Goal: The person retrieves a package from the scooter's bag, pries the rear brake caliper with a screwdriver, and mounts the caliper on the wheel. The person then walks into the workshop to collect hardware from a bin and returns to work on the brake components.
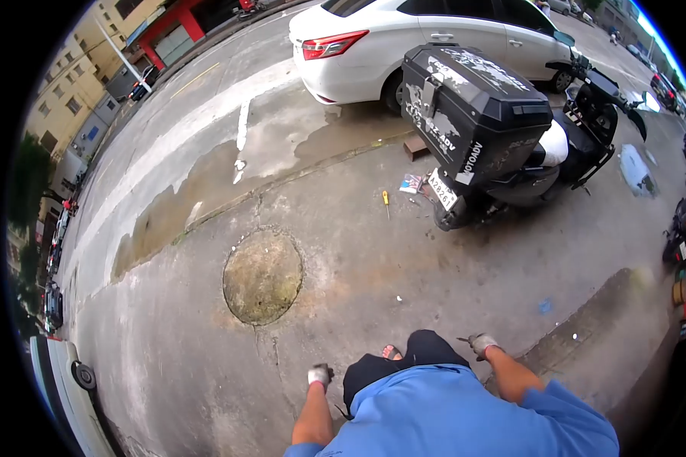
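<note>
The right hand, gloved, is clenched on a small dark tool poking out leftward. The left hand is balled up, holding nothing I can see. A yellow-handled screwdriver lies well apart on the pavement, by the scooter.

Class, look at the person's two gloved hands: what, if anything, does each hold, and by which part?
The right hand grips a thin dark tool, too small to identify; the left hand cannot be told.

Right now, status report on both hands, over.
Left hand gloved, closed, hold unclear. Right hand gripping a thin tool. Screwdriver on pavement by the motorcycle, apart.
</note>
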{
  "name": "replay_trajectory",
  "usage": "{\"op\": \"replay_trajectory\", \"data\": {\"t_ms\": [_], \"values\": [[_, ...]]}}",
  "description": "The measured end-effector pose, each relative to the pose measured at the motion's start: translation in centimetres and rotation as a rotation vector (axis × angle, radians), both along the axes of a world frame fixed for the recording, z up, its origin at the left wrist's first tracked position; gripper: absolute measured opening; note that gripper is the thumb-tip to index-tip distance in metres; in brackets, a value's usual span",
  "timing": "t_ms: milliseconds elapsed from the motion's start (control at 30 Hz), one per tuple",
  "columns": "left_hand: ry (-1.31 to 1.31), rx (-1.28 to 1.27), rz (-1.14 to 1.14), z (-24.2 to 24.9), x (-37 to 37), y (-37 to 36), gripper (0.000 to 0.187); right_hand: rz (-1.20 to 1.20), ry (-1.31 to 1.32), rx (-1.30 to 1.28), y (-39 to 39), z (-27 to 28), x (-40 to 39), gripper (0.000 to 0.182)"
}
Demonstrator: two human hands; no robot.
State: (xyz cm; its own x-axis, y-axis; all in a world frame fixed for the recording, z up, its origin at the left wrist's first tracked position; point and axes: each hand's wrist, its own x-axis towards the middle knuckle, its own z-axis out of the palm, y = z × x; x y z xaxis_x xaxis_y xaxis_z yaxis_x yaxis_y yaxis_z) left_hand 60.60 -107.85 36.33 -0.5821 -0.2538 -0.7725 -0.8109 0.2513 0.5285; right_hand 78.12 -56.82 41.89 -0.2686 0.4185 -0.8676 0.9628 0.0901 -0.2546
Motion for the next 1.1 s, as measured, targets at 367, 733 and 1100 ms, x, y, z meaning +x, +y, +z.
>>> {"op": "replay_trajectory", "data": {"t_ms": [367,733,1100], "values": [[0.459,0.211,-0.427,8.5,-51.4,12.1,0.029,0.327,-0.055,-0.167,0.3,-18.4,-24.5,0.06],[-0.329,-0.225,-1.015,-4.9,-67.6,0.1,0.027,-0.358,0.562,-0.246,7.7,5.1,-76.4,0.034],[-0.072,-0.086,-0.976,-3.8,-119.4,35.8,0.021,-0.45,-0.069,-0.072,1.8,-17.7,-75.6,0.047]]}}
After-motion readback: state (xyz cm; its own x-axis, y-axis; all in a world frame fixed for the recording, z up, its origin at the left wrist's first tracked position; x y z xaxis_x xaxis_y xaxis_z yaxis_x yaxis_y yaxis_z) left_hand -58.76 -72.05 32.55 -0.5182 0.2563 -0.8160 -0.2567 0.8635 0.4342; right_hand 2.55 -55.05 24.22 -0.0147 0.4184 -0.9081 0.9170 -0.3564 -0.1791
